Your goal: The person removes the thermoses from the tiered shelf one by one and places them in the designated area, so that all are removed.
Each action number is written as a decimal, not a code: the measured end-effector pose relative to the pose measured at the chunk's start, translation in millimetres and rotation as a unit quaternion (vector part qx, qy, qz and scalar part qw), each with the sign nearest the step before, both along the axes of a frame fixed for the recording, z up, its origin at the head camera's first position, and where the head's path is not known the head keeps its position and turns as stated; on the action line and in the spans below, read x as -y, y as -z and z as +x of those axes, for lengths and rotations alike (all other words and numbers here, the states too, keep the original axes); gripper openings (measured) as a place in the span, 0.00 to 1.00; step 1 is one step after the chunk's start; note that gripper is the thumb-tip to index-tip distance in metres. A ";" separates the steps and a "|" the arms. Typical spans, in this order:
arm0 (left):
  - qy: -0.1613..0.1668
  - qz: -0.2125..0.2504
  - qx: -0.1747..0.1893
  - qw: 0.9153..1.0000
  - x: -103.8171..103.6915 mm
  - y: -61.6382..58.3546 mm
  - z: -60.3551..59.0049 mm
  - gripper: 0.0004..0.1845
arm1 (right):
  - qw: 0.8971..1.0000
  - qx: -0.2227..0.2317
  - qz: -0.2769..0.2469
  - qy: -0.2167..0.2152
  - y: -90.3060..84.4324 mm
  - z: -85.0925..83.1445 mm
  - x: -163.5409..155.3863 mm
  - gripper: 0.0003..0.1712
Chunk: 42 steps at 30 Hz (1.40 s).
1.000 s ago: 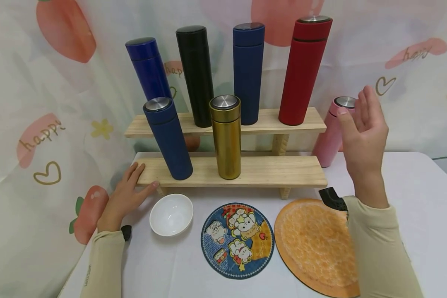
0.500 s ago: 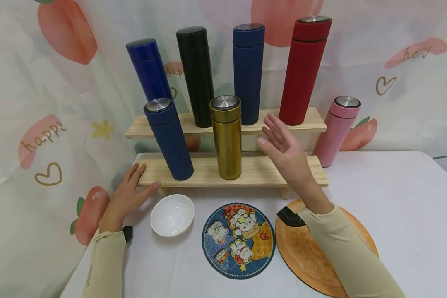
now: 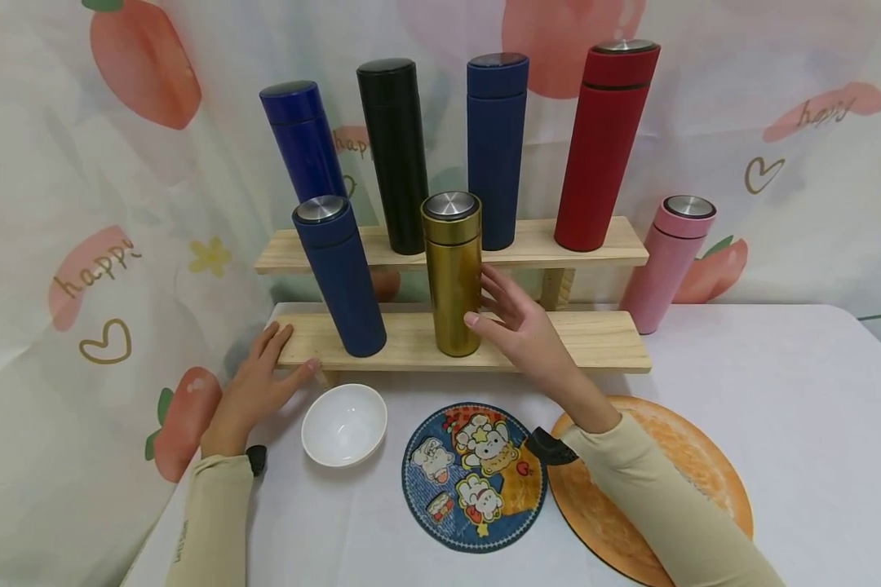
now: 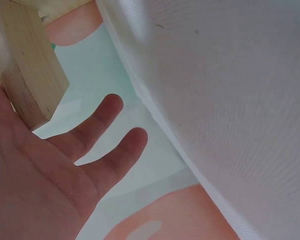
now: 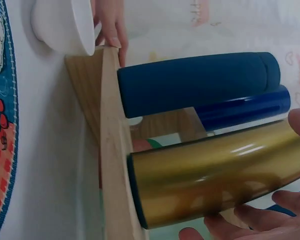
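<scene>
Right hand half-open, touching gold flask.

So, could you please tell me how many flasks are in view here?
7. Top shelf: bright blue flask, black flask, navy flask, red flask. Lower shelf: dark blue flask, gold flask. Pink flask stands on the table. None appears hidden.

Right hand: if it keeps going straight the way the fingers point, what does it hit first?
Most likely the gold flask on the lower shelf; the right hand is already at its side, though actual contact is unclear.
</scene>
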<state>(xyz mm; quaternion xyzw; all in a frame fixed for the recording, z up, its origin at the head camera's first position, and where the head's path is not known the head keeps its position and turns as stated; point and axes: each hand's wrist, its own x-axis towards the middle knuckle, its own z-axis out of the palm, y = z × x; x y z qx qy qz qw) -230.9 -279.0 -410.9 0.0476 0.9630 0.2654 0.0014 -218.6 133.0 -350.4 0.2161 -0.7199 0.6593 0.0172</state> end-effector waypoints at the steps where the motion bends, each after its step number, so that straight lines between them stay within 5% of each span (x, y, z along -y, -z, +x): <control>1: 0.000 0.001 0.000 1.000 0.0 0.3 -0.3 0.54 | 1.000 0.002 0.003 0.000 0.9 -0.2 0.6 0.43; 24: 0.010 0.010 -0.003 1.000 -5.1 0.3 -2.4 0.55 | 0.995 -0.006 0.062 0.074 -2.9 -18.1 14.7 0.44; 42: 0.006 0.001 0.003 1.000 -0.2 0.2 0.7 0.55 | 0.989 0.014 0.098 0.113 -17.7 3.1 -38.9 0.49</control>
